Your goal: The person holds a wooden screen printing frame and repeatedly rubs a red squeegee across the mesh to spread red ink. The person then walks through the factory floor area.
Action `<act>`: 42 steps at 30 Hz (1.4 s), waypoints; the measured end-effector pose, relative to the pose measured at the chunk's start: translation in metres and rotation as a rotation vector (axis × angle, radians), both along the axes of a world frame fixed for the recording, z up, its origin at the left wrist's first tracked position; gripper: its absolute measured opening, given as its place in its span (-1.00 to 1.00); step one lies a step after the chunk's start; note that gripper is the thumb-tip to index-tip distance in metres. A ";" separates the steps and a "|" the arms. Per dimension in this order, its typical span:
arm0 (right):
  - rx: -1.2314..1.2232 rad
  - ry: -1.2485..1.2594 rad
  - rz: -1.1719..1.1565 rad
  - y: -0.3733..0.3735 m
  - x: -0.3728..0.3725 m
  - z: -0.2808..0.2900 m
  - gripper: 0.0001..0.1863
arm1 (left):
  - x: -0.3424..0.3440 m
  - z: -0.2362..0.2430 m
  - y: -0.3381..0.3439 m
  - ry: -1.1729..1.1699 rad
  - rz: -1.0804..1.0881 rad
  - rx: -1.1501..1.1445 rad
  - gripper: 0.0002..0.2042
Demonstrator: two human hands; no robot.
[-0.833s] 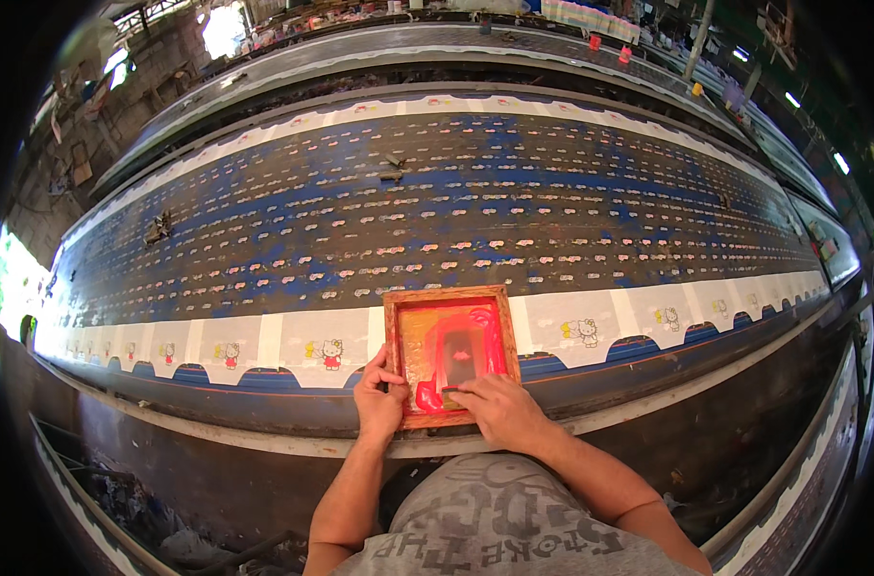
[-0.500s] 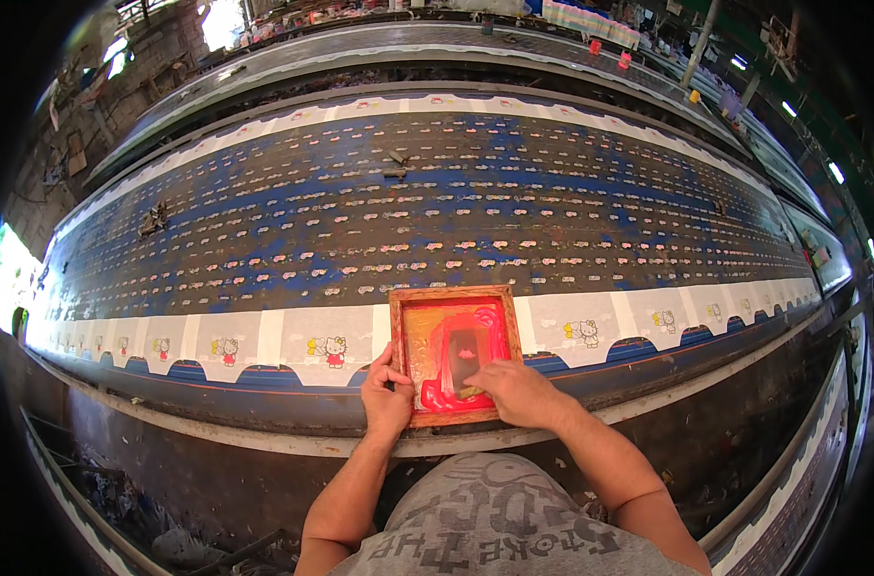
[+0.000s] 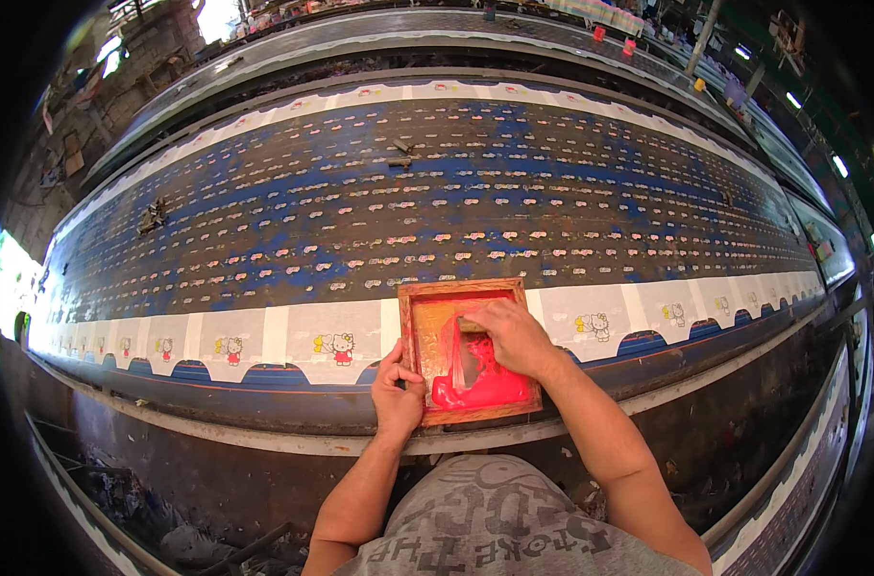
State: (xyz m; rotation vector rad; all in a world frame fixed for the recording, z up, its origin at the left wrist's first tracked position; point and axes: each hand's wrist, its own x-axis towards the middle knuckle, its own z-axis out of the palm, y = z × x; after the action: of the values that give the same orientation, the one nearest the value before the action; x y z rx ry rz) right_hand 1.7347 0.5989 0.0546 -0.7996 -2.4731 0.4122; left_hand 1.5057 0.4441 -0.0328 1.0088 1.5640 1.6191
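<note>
A wooden frame (image 3: 480, 414) is set at the near edge of the long counter (image 3: 341, 165), among a row of pale panels (image 3: 298, 326). Its left side is touched by the left hand (image 3: 399, 392), whose fingers are partly curled; whether the rim is gripped or only steadied cannot be told. In the frame's upper part, a small tan tool (image 3: 472, 325) is held in the closed fingers of the right hand (image 3: 514, 338), by which it is mostly hidden. Red ink (image 3: 487, 393) is pooled along the frame's near side and streaked toward the tool. Cat figures (image 3: 342, 349) are printed on the panels.
</note>
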 end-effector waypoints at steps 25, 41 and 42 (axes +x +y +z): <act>-0.088 0.199 -0.246 -0.136 0.068 0.005 -0.60 | 0.004 0.016 -0.001 0.214 -0.006 0.027 -0.68; -0.312 0.527 -0.394 -0.098 0.275 -0.036 -0.64 | 0.198 0.017 0.051 0.160 -0.020 0.142 -0.81; -0.308 0.529 -0.394 -0.095 0.287 -0.035 -0.64 | 0.212 0.017 0.056 0.147 -0.022 0.138 -0.81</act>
State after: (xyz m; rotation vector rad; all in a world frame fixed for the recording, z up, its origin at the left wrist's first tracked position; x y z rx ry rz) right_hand 2.0219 0.5035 0.0191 -1.1064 -1.7389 0.7546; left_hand 1.7176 0.4997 -0.0155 1.2386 1.5473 1.6890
